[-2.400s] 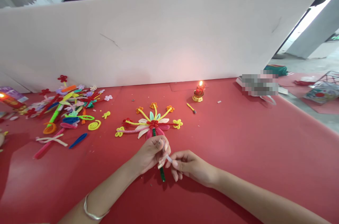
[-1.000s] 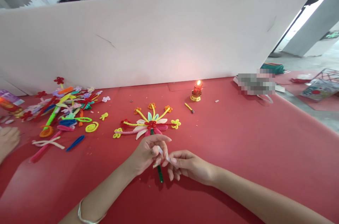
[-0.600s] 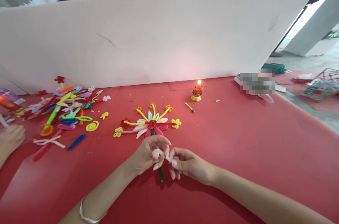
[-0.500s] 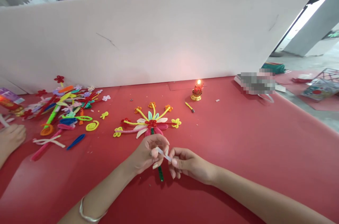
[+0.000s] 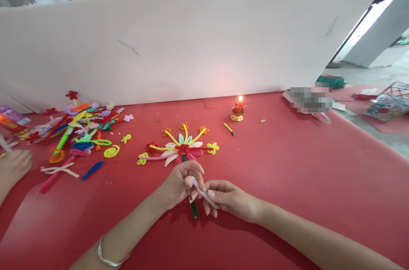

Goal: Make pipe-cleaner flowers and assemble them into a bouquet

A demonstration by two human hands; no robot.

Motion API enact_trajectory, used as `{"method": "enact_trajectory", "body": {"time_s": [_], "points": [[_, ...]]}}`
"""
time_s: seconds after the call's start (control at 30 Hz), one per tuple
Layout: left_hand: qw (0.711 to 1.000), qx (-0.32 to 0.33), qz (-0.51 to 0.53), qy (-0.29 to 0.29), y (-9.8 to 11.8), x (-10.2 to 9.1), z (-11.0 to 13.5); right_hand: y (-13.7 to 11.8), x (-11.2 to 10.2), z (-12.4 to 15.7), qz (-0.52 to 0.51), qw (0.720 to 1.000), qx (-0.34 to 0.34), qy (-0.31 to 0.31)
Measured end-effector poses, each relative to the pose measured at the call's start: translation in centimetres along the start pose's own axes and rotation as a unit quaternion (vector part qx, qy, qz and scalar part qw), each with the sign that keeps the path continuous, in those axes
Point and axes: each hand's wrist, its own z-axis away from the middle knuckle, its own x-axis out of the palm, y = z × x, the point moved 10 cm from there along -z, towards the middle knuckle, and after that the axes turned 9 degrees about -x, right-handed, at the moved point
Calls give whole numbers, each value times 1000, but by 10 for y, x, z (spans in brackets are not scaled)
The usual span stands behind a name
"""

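Just in front of me, my left hand [image 5: 183,185] has its fingers curled around one end of a thin, pale whitish strip [image 5: 202,193]. My right hand [image 5: 226,199] pinches the strip's other part between thumb and fingers, and a short end sticks out past the thumb. The strip is bent and looks soft; I cannot tell its material. Behind my left hand, a fuzzy pipe-cleaner flower [image 5: 183,147] lies flat on the table. Its petals are white, pink and red, with yellow stalks and small loop blossoms. Below the left fingers shows its green stem [image 5: 194,209].
A lit red candle [image 5: 238,108] stands on a gold base, with a short yellow stick [image 5: 229,129] before it. Colourful pipe-cleaner pieces [image 5: 83,129] are heaped at left, near another person's hand [image 5: 14,168]. A white board [image 5: 198,44] rises behind the red table [image 5: 287,168].
The pale strip shows longer and more curved now, and its end reaches past my right thumb. Both hands have stayed almost in place.
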Motion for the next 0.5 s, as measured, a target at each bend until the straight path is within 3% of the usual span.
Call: {"method": "enact_trajectory", "body": {"time_s": [0.17,0.5], "points": [[1000,-12,-4,4,-3,0,-2,3,-5,2,38,999,8,8],[999,-22,10,22,-6,1,-2,1,-8,0,-9,999,-22,35]]}}
